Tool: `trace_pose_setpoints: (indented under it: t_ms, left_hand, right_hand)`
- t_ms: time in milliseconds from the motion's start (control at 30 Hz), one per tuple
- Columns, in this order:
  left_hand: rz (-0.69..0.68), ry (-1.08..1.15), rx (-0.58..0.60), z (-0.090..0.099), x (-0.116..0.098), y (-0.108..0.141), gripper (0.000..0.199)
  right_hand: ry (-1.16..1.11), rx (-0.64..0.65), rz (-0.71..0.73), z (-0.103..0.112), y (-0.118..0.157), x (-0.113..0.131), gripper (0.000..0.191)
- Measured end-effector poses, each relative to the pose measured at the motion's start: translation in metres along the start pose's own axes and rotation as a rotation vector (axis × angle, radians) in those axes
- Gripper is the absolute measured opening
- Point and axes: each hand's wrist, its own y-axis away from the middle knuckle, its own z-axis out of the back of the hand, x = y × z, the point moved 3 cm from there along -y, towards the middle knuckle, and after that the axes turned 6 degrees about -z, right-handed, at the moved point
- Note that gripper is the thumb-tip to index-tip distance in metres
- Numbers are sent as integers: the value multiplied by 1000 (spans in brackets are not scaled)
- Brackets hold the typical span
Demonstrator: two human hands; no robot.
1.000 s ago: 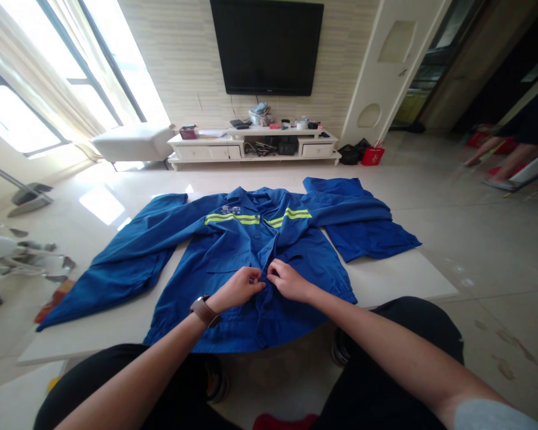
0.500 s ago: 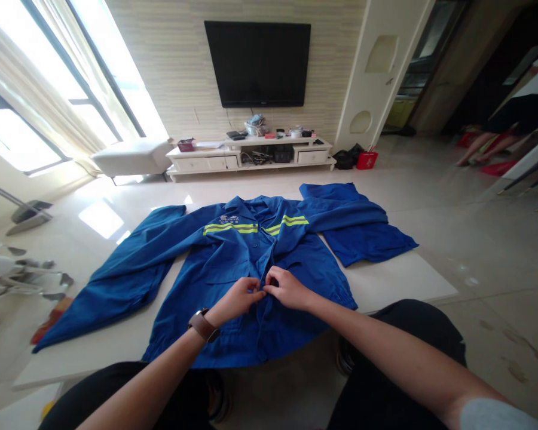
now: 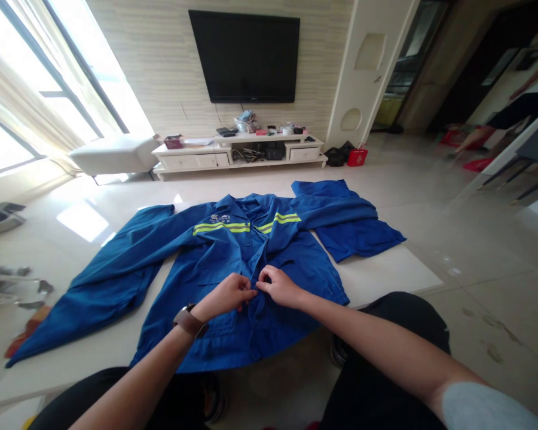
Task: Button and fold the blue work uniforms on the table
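Closely set, the left hand [image 3: 234, 291] and right hand [image 3: 278, 286] have fingertips pinched narrow on the front edge of a long-sleeved blue cloth jacket [image 3: 222, 254], spread beneath and beyond them on a flat white worktop [image 3: 397, 269]. Compared with one second earlier, both remain at that edge; far beyond the right hand, a person's bare arm [image 3: 532, 77] now shows.

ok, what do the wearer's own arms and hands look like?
Left hand and right hand are bare, no gloves. A brown-banded wristwatch is worn on the left side. A light grey fabric sleeve shows on the right arm; none shows on the left.
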Motion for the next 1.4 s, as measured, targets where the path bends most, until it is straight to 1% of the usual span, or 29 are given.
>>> trace_pose_setpoints:
  t_ms: [67, 133, 200, 267, 333, 433, 467, 567, 633, 667, 700, 767, 833, 867, 933, 1000, 1067, 1167, 1233, 1300, 1400]
  left_hand:
    - [-1, -51, -12, 0, -3, 1, 32]
    - [-3, -112, -41, 0, -6, 2, 32]
    - [-1, -185, -86, 0, -10, 4, 30]
    - [2, -245, -126, -1, -12, 6, 29]
    - [23, -223, -110, -3, -9, 6, 29]
    - [112, -89, 7, -9, 2, 6, 33]
    - [143, -71, 69, -10, 5, 6, 36]
    - [191, -125, 281, -8, 11, 9, 42]
    - [157, -216, 368, -1, 10, 11, 37]
    - [114, -268, 371, 4, 9, 12, 32]
    - [58, -323, 345, 9, 7, 12, 28]
    - [-53, -432, 230, 18, 4, 12, 23]
    - [-109, -512, 122, 21, 4, 11, 31]
    - [-111, -542, 104, 21, 6, 11, 39]
    - [-89, -583, 140, 16, 13, 10, 58]
    - [-66, -606, 196, 10, 20, 10, 75]
    - [-54, -626, 211, 7, 24, 10, 84]
    - [-29, -648, 219, 6, 25, 11, 89]
    - [0, -666, 229, 7, 22, 13, 90]
    - [29, -688, 226, 7, 17, 15, 88]
    - [49, -733, 216, 4, 8, 18, 82]
  right_hand:
    - [-40, 18, -141, -4, -2, -7, 13]
    - [-75, 28, -227, -6, -4, -13, 13]
    - [-67, 22, -209, -7, -4, -15, 13]
    - [2, -3, -137, -4, -4, -15, 13]
    - [94, -26, -77, 0, -4, -13, 11]
    - [196, -46, -4, 6, -4, -11, 3]
    - [221, -40, 35, 7, -3, -11, 7]
    - [290, 28, 158, 7, -1, -8, 21]
    - [339, 75, 196, 6, 2, -8, 23]
    - [364, 86, 201, 6, 3, -8, 25]
    - [384, 90, 205, 7, 4, -8, 28]
    - [407, 106, 225, 8, 6, -7, 39]
    - [420, 147, 270, 8, 7, -7, 51]
    - [430, 169, 293, 9, 7, -7, 52]
    - [484, 207, 323, 9, 7, -6, 45]
    - [584, 221, 324, 9, 7, -5, 28]
    - [702, 218, 328, 10, 7, 0, 20]
    - [840, 199, 383, 15, 10, 13, 16]
    - [898, 202, 389, 21, 12, 21, 14]
    - [932, 239, 340, 29, 14, 25, 15]
    - [946, 364, 233, 39, 15, 24, 14]
